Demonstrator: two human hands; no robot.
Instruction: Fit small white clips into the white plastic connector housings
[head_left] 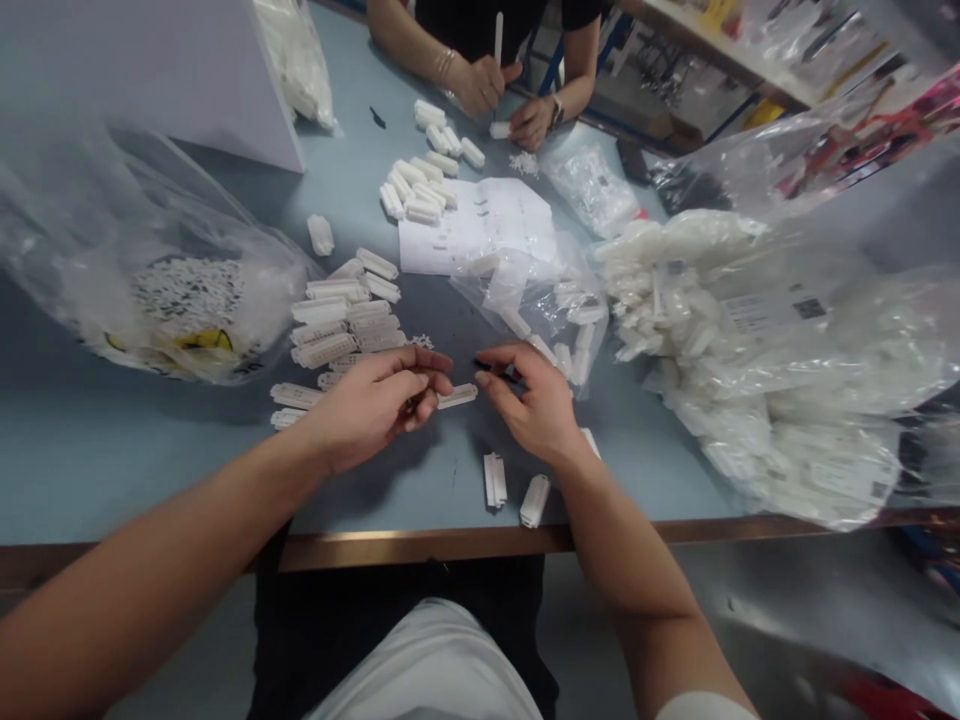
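My left hand [386,400] hovers over the table with its fingers half curled and apart, and I see nothing gripped in them. Just by its fingertips is a slim white plastic piece [459,397]; its left end is partly hidden by the fingers. Between thumb and fingers, my right hand [534,400] holds a thin dark tool [495,369] whose kind I cannot make out. Beyond my left hand lies a pile of white slotted plastic pieces [330,345], with tiny white bits [421,342] beside it. Two more white pieces, one a rounded housing [535,501], lie near the front edge.
At left stands a clear bag of small white parts [187,290]. Large bags of white pieces [780,360] cover the right side. An open clear bag [540,290] overlaps a paper sheet [480,215]. Across the table, a co-worker's hands [487,85] work near white housings [420,190].
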